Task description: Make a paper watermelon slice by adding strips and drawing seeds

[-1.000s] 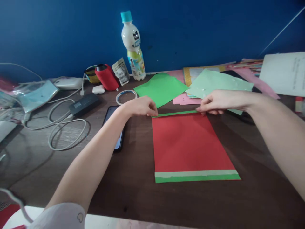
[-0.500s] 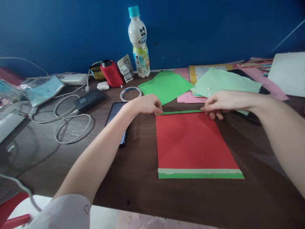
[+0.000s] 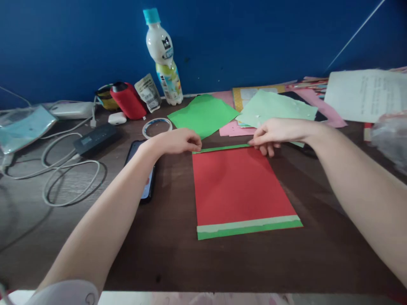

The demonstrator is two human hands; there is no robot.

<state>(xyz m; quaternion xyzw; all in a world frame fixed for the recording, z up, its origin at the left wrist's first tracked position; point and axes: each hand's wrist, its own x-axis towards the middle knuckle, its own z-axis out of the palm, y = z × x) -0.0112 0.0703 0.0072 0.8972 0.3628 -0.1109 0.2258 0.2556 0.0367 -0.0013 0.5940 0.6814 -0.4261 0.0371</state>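
A red sheet of paper lies flat on the dark desk. Along its far edge runs a narrow green paper strip. My left hand pinches the strip's left end at the sheet's far left corner. At the far right corner, my right hand has thumb and index finger closed on the other end, its remaining fingers curled loosely. Across the near edge of the red sheet sit a pale green strip and, just below it, a brighter green band.
To the left are a phone partly behind my forearm, a tape roll, a black device and looped cables. Behind stand a bottle, a green sheet and a pale green sheet. A plastic bag is at right.
The camera has turned to the right, so the desk things appear farther left and the plastic bag has come into view. Both hands stay at the strip's ends.
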